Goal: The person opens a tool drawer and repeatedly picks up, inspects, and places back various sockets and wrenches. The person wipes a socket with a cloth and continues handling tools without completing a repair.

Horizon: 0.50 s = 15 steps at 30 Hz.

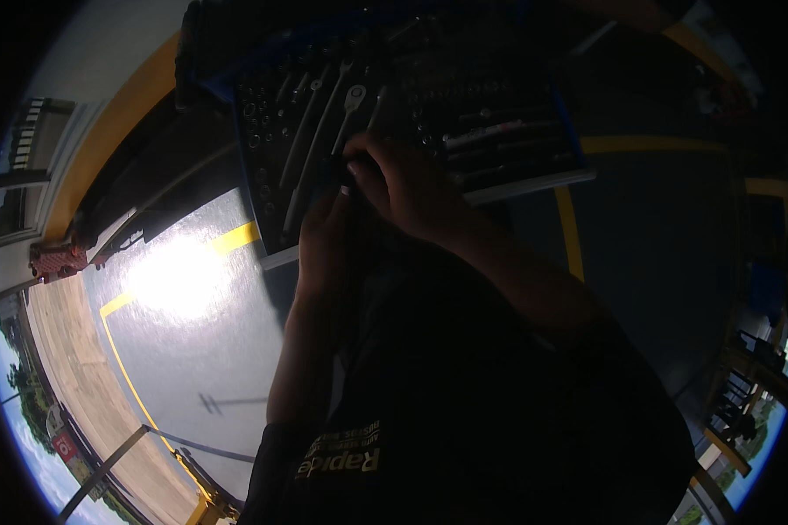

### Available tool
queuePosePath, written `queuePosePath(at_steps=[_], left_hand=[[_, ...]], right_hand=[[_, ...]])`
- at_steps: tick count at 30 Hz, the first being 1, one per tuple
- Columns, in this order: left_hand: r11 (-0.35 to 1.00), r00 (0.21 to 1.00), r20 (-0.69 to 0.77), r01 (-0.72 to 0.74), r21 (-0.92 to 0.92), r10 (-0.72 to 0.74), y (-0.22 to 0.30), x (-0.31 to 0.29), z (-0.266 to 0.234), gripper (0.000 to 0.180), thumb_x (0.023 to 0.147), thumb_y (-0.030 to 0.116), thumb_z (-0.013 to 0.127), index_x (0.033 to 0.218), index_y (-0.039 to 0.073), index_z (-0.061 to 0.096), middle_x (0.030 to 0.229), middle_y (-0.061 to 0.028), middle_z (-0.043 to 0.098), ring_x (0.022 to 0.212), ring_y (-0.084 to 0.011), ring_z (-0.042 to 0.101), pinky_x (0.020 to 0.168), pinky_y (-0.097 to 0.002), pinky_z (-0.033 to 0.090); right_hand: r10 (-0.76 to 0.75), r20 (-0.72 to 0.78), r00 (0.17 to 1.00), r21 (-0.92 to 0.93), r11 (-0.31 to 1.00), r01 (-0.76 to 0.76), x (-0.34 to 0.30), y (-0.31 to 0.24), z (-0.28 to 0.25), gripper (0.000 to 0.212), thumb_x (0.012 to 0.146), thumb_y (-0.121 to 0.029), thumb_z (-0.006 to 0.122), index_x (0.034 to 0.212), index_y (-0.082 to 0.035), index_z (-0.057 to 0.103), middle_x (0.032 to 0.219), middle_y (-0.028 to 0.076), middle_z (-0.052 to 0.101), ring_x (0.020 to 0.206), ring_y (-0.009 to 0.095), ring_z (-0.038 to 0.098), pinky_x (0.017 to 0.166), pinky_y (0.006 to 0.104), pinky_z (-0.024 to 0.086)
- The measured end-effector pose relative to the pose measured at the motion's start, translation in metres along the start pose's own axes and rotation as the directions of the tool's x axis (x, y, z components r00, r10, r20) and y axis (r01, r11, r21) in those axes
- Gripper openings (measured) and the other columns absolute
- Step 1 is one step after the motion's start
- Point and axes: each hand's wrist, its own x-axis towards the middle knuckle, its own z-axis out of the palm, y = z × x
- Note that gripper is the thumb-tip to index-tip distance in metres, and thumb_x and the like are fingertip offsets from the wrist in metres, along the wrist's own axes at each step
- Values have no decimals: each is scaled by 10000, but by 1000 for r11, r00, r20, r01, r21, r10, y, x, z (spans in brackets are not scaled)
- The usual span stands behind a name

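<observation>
- The landmark was the open tool tray point(534, 185), a dark foam-lined case with a pale front rim, full of sockets and wrenches.
- Both hands met at the tray's near edge, left of its middle. The right hand point(407, 188) curled over the front rim, its fingers bent around a small dark tool point(348, 172) — too shadowed to name.
- The left hand point(328, 232) came up from just below the tray's rim and touched the same small tool; whether its fingers pinched it or only steadied it, I could not tell.
- A ratchet wrench point(348, 109) lay in the tray behind the hands, head up, beside a row of long wrenches point(302, 114) and a column of sockets point(256, 131) toward the tray's left side.
- The small tool looked like steel — rigid, dense for its size, perhaps slick. It would best be held by its body, gripped firmly.
- Below the tray spread a glossy grey floor point(184, 289) with yellow lines.
</observation>
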Motion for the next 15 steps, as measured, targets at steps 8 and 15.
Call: queuePosePath(at_steps=[8, 15], left_hand=[[972, 942, -268, -161, 169, 203, -7, 13, 1, 189, 946, 86, 701, 1115, 3, 679, 975, -95, 720, 923, -179, 709, 822, -312, 556], [923, 907, -252, -266, 277, 337, 4, 9, -5, 300, 889, 18, 734, 1185, 55, 715, 1065, -104, 733, 1044, -200, 722, 906, -338, 561]], right_hand=[[172, -125, 977, 173, 973, -149, 20, 3, 14, 266, 1012, -200, 668, 1218, -58, 575, 1138, 141, 707, 1078, 289, 715, 891, 404, 563], [353, 48, 934, 317, 882, -350, 25, -2, 3, 365, 1034, -292, 646, 1286, -37, 578, 1245, 148, 681, 1182, 261, 667, 992, 383, 531]])
